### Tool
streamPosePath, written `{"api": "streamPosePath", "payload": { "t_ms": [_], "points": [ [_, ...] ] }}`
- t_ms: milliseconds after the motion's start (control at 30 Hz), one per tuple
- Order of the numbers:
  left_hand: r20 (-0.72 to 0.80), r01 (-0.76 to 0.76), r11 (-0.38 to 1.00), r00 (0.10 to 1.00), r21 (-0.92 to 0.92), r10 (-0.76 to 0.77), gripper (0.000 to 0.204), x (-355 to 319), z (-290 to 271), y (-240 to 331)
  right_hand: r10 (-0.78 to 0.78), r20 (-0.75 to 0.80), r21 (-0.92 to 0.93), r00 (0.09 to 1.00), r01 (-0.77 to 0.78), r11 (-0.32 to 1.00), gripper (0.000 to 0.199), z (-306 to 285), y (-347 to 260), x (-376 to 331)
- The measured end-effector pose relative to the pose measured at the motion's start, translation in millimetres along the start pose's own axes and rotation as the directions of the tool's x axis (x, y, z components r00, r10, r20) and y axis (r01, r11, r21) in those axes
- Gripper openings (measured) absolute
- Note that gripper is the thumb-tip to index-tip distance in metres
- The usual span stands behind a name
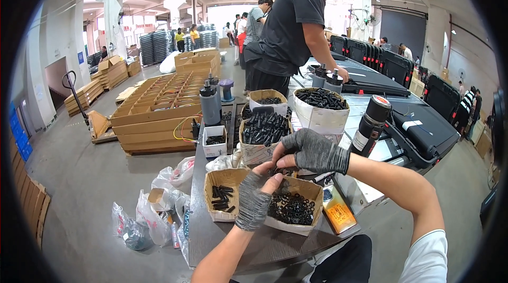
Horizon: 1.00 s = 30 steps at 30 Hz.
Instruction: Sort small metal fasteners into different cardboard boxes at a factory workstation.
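Both of my hands wear grey fingerless gloves and meet above two open cardboard boxes. My left hand [255,196] has thumb and fingers closed around something small and dark, mostly hidden. From the right, my right hand [313,152] pinches at the same spot, its fingertips touching the left hand's. Below them, the right box [316,192] holds many small black rings [291,210]. In the left box [210,178] lie several black bolt-like pieces [222,194]. Just beyond my hands, another box is heaped with black cylindrical parts [265,127].
A phone-like device with an orange screen [338,214] lies right of the boxes. A black-and-red canister [372,124] stands beyond it. Grey cylinders [210,104] and a box of black screws [321,99] stand farther back. A co-worker [291,29] works across the table. Plastic bags [156,217] sit left on the floor.
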<state>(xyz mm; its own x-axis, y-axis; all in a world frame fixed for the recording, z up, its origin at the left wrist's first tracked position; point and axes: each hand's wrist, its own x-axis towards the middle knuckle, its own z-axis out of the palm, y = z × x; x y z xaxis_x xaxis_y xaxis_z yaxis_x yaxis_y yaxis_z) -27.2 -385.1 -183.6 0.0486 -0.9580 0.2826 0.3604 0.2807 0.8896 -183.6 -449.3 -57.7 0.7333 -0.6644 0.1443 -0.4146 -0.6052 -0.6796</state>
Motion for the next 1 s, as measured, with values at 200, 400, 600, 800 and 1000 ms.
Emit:
{"api": "streamPosePath", "payload": {
  "t_ms": [200, 400, 600, 800, 1000],
  "points": [
    [0.164, 0.095, 0.995, 0.982, -0.01, -0.092, 0.043, -3.8, 1.9, 8.6, -0.136, -0.105, -0.27, 0.985, 0.103, 0.957, 0.017, -38.9, 15.2, 72.7],
    [0.221, 0.11, 0.985, 0.966, 0.13, -0.137, 0.034, -7.4, 5.9, 10.6, -0.125, -0.162, -0.399, 0.979, 0.051, 0.915, 0.017, -45.1, 78.1, 174.0],
    [0.252, 0.118, 0.978, 0.954, 0.171, -0.159, 0.031, -6.8, 3.6, 10.7, -0.15, 0.062, -0.488, 0.987, 0.161, 0.858, 0.018, -47.9, 96.0, 200.5],
    [0.299, 0.126, 0.969, 0.935, 0.213, -0.188, 0.035, -7.7, -1.5, 8.2, -0.152, 0.135, -0.556, 0.979, 0.202, 0.806, 0.019, -39.7, 90.8, 202.0],
    [0.267, 0.119, 0.984, 0.952, 0.133, -0.151, 0.026, -10.6, 3.3, 15.8, -0.117, 0.05, -0.664, 0.992, 0.12, 0.738, 0.016, -37.4, 101.7, 197.4]
  ]
}}
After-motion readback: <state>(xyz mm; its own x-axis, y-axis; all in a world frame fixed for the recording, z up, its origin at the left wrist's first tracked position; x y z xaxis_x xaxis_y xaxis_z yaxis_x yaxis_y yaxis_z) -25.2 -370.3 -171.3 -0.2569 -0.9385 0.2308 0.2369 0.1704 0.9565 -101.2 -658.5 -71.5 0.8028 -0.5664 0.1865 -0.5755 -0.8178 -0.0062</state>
